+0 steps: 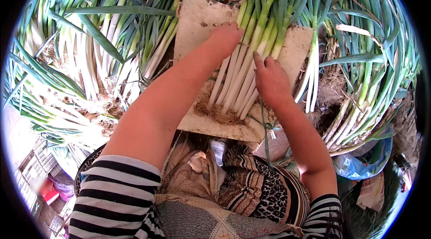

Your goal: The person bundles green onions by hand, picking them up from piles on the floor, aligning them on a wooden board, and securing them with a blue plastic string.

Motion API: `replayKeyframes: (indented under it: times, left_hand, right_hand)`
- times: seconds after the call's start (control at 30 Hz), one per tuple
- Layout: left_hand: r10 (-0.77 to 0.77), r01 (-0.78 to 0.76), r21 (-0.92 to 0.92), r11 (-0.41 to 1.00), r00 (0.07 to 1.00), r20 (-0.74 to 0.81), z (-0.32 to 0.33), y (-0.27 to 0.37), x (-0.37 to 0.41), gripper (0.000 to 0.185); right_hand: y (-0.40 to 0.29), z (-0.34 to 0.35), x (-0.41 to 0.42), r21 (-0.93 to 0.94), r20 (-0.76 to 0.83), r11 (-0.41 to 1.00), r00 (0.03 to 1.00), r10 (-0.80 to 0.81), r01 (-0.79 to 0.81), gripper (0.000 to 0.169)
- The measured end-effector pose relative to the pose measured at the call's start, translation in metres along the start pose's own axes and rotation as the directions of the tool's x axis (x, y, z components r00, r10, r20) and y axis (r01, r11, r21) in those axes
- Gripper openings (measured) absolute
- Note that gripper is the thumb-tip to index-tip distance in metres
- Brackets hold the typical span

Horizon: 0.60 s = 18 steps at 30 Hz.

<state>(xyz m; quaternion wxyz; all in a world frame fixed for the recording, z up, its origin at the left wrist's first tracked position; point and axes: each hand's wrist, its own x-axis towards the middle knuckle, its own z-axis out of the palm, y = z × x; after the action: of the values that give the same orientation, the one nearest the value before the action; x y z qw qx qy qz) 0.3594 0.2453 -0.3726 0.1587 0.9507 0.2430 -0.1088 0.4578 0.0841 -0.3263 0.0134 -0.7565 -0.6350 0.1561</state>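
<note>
A bunch of long green onions (237, 74) lies across a worn, dirt-stained board (202, 16) in front of me. Its white stalks and brown roots point towards my lap, while the green leaves run off the far edge. My left hand (225, 38) is at the left side of the bunch, fingers curled down where white turns to green; what the fingertips hold is hidden. On the right side of the stalks rests my right hand (273, 80), thumb and index finger apart. A thin tie seems to cross the stalks near my left hand.
Piled green onions (87, 53) spread along the left, with more heaps (363, 80) to the right. A green strip (265, 134) hangs over the board's near edge. At lower right lie a clear blue plastic bag (363, 163) and a printed packet (371, 191). A red box (50, 194) sits lower left.
</note>
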Motion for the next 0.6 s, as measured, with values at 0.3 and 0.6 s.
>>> replayKeyframes:
  times: [0.3,0.6]
  left_hand:
    - [0.013,-0.033,-0.029,0.999,0.858,-0.513,-0.102,-0.012,0.010,0.013]
    - [-0.040,0.182,0.205,0.962,0.833,-0.552,-0.214,-0.123,-0.158,0.018]
  right_hand:
    - [0.028,0.006,0.013,0.200,0.164,0.979,0.986,-0.009,-0.024,0.052]
    - [0.023,0.007,-0.009,0.397,-0.009,0.911,0.993,-0.115,0.109,0.055]
